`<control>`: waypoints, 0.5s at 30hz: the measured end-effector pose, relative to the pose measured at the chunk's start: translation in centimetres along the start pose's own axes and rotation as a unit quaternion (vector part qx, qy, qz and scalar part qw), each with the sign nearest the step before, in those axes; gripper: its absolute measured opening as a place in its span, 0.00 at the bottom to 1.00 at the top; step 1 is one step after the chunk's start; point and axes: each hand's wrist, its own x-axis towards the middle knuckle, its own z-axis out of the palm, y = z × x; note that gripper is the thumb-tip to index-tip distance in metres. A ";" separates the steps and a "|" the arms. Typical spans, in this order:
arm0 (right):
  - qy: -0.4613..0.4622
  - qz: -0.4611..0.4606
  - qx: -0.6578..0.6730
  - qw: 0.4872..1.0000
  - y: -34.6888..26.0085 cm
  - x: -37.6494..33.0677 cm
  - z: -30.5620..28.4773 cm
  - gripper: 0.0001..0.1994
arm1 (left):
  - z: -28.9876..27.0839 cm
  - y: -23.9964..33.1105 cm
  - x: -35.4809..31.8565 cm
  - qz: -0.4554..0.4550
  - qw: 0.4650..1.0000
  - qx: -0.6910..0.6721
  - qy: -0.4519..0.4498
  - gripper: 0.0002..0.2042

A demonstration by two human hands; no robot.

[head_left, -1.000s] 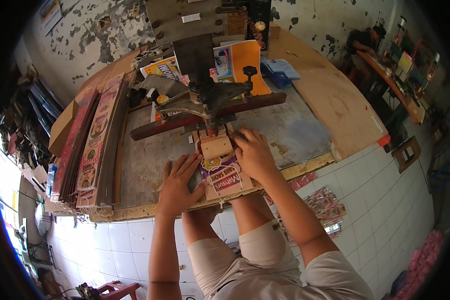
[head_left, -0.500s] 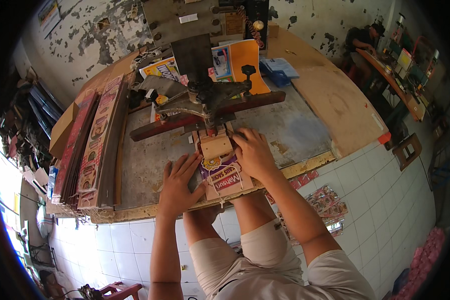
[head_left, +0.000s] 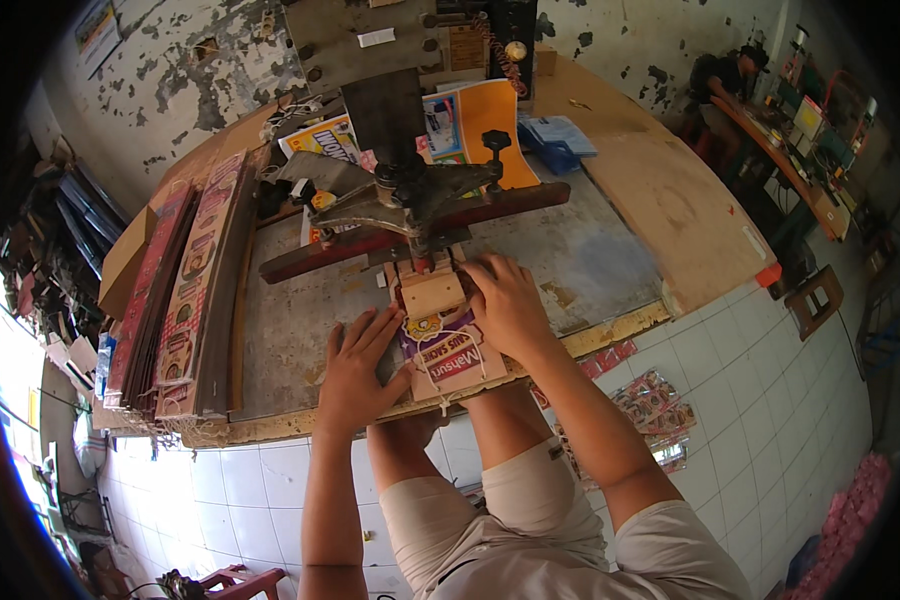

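A printed card (head_left: 457,374) in purple, red and yellow lies at the table's front edge, with a loop of white string (head_left: 483,357) across it. On its far part sits a small pale wooden block (head_left: 433,294), right under the black press head (head_left: 400,190) with its long red-edged bar. My left hand (head_left: 360,372) lies flat with fingers stretched, the fingertips at the card's left side by the block. My right hand (head_left: 508,310) rests on the right side with slightly bent fingers next to the block. Neither hand visibly grips anything; the right fingertips are partly hidden.
Stacks of long printed strips (head_left: 200,290) stand on the table's left. Colourful printed sheets (head_left: 490,135) and a blue packet (head_left: 558,142) lie behind the press. Shiny printed packs (head_left: 655,410) lie on the tiled floor at right. Another person (head_left: 725,80) sits at a far bench.
The person at the far bench has shifted slightly. My hands, the card and the press look the same.
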 end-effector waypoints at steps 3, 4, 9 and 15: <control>-0.016 -0.010 -0.011 1.000 0.3 -0.1 0.2 0.20 | 0.0 -0.1 0.0 0.001 1.000 -0.001 0.002 0.36; -0.015 -0.010 -0.011 1.000 0.3 0.0 0.2 0.20 | 0.1 0.0 0.0 0.000 1.000 -0.001 0.002 0.36; -0.013 -0.004 -0.008 1.000 0.2 0.0 0.3 0.20 | 0.0 0.0 0.0 0.001 1.000 0.002 0.004 0.36; -0.012 0.001 -0.008 1.000 0.1 0.1 0.5 0.20 | 0.1 -0.1 0.0 0.003 1.000 0.007 0.005 0.36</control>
